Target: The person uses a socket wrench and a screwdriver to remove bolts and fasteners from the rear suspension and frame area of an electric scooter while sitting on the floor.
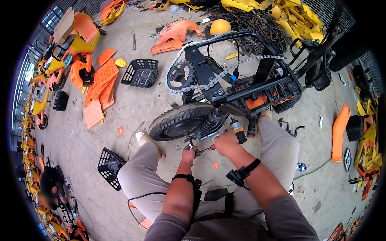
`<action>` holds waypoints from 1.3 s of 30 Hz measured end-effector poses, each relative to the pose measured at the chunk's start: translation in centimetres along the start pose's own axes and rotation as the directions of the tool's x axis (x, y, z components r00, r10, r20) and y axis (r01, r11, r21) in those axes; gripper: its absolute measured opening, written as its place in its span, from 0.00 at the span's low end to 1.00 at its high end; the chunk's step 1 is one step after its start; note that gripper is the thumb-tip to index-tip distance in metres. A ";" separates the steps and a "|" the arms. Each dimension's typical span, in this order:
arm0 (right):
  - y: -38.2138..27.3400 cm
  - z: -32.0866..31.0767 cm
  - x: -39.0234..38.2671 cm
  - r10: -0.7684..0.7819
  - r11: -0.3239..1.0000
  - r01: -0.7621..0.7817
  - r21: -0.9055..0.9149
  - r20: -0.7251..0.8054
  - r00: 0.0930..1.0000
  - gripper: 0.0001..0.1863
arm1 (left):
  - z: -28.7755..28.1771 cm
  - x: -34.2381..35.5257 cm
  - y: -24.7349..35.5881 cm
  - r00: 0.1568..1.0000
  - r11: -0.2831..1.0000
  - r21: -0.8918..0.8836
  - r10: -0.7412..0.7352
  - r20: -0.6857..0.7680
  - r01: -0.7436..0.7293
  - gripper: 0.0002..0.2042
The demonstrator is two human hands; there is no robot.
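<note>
My left hand (189,154) is closed at the wheel's axle end, its fingers around a small metal tool (190,143) whose kind I cannot make out. A red-handled tool (206,150) spans the gap between my hands, and my right hand (227,143) is closed on its right end. Just beyond the right hand sits a yellow-and-black power tool (238,129); whether the hand touches it is unclear. Above both hands is the stripped black scooter frame (241,94), tipped over, with a knobbly-tyred wheel (181,122), a shock absorber (210,123) and a silver chain (225,76) draped over it.
Black plastic baskets (140,73) (109,166) lie to the left, near stacked orange panels (102,82). Orange fenders (177,32), dark metal parts (253,30) and yellow covers (295,18) lie beyond. Scooters line the left side, where another person (52,182) crouches. An orange panel (340,132) lies right.
</note>
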State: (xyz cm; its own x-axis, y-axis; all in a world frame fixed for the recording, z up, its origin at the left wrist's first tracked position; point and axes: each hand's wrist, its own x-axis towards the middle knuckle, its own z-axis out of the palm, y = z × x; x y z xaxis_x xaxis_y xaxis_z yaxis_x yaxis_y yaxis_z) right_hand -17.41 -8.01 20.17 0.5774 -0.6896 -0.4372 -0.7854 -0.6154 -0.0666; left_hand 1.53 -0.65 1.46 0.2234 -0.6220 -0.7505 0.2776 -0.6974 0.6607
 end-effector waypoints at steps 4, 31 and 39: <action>-6.7 4.3 1.0 -0.087 0.980 0.107 0.167 -0.123 0.989 0.12 | 1.8 -2.0 1.4 0.999 0.987 0.153 0.053 0.007 -0.054 0.10; -7.6 -1.8 -2.0 -0.261 0.955 0.281 0.091 -0.186 0.947 0.11 | -0.1 -0.5 -1.0 0.991 0.966 -0.242 0.112 0.073 -0.092 0.09; -7.1 -2.0 -1.9 -0.108 0.983 0.136 0.125 -0.206 0.973 0.11 | -0.8 0.4 -1.6 0.973 0.929 -0.356 0.166 0.163 -0.099 0.09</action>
State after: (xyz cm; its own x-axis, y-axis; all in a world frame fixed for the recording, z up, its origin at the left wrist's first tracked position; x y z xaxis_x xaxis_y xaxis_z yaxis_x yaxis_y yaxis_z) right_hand -12.43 -3.13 23.28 0.6923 -0.6828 -0.2332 -0.7215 -0.6507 -0.2367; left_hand 1.91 0.48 0.13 0.1110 -0.7788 -0.6174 0.5689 -0.4596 0.6820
